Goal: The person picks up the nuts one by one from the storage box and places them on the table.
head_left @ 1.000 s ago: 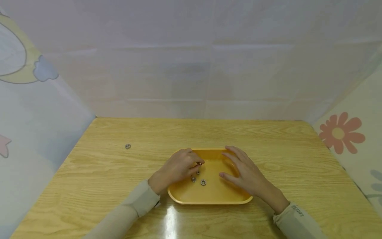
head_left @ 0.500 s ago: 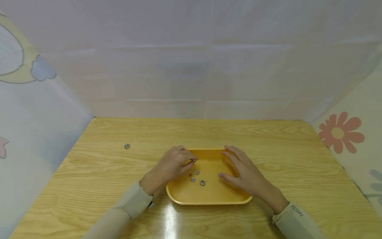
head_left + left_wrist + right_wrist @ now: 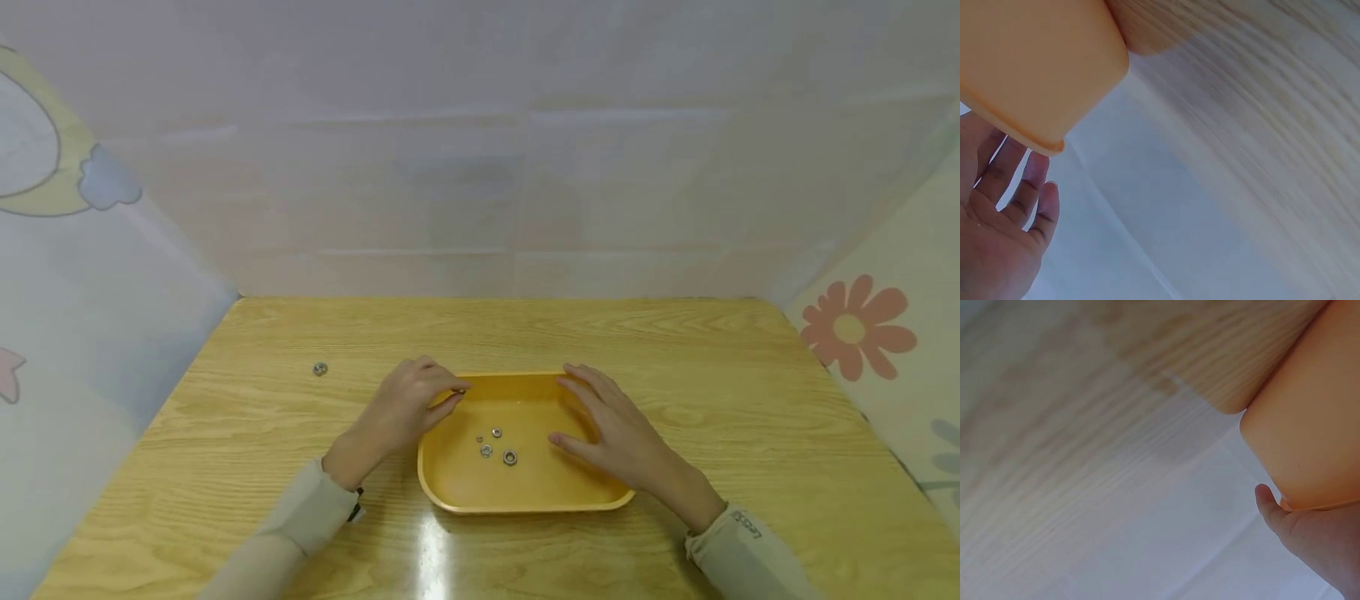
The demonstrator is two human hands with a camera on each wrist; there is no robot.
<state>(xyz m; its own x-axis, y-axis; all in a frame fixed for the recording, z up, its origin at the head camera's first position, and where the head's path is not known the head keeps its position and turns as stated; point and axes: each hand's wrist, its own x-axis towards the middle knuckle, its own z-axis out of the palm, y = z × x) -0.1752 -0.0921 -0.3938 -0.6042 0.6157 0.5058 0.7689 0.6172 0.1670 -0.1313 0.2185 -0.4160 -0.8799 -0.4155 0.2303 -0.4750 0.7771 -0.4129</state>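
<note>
A yellow tray (image 3: 525, 507) stands on the wooden table between my hands. Over its back left corner my left hand (image 3: 397, 408) pinches a small metal nut (image 3: 459, 391) between thumb and forefinger. In the left wrist view that hand (image 3: 1007, 200) is close by the tray's rim, other fingers loosely extended, and the nut is hidden. My right hand (image 3: 618, 433) rests at the tray's right side, fingers spread and thumb reaching inside. Several metal nuts lie left of the tray's middle, among them a large one (image 3: 510, 457) and a tiny coppery one (image 3: 480, 438).
Another metal nut (image 3: 320, 368) lies alone on the table (image 3: 247, 467), left of the tray. A pale sheet (image 3: 480, 192) hangs behind the table, and printed sheets, one with a red flower (image 3: 849, 328), stand at both sides.
My left hand has moved left and back with the pinched nut, from over the tray's inside to its back left corner, uncovering the nuts there. The right hand has stayed put.
</note>
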